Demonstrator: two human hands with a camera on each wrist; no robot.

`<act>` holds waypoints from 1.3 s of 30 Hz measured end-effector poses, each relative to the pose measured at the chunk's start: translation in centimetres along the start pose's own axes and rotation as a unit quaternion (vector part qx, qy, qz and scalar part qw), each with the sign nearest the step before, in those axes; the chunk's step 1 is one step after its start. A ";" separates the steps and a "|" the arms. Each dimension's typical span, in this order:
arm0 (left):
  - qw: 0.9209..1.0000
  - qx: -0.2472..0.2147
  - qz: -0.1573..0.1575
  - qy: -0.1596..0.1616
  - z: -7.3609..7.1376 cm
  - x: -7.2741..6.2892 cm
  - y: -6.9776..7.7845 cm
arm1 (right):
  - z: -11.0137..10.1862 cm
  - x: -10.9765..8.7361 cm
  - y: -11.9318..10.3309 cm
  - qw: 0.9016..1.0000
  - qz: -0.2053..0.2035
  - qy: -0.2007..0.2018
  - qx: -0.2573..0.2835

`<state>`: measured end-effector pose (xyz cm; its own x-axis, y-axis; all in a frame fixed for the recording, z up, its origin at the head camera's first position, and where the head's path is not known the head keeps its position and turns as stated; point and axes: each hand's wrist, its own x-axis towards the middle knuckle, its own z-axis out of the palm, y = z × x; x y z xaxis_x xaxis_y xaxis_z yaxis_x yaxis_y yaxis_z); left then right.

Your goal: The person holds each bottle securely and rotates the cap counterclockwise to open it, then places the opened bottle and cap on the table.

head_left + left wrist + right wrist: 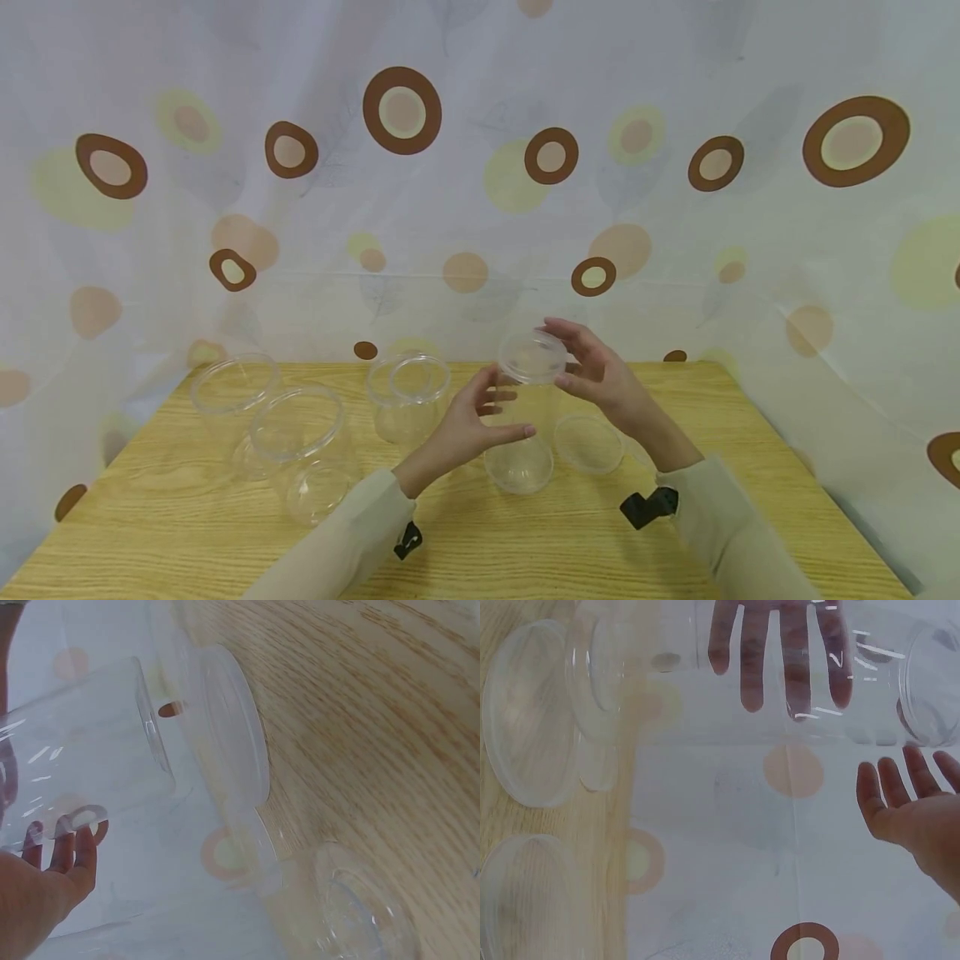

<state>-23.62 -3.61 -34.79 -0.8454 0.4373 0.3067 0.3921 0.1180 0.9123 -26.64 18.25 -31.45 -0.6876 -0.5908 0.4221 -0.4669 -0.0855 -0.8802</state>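
A clear plastic jar (536,400) stands upright between the two hands, its round top end toward the head camera. My left hand (457,433) holds its side, the thumb across the front and the fingers (754,667) seen through the wall in the right wrist view. Beside the top rim is my right hand (603,379), fingers spread and loosely curved. In the right wrist view, that hand's fingers (889,787) show just outside the rim, with a gap between. The jar body (82,750) fills the upper left of the left wrist view.
Several open clear jars stand to the left, including a front jar (300,425), a far-left jar (236,383) and a middle jar (408,400). Flat clear lids (588,446) lie right of the held jar on the wooden table (525,550). A patterned curtain (465,208) hangs behind.
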 end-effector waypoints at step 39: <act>1.000 -0.002 0.019 -0.020 0.2 0.3 -1.1 | 0.0 0.8 -0.5 0.997 -0.036 0.054 0.040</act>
<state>-24.22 -3.48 -35.77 -0.8149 0.4770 0.3292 0.4210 0.0970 0.9019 -26.95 17.85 -30.63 -0.7118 -0.4921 0.5012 -0.4742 -0.1897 -0.8597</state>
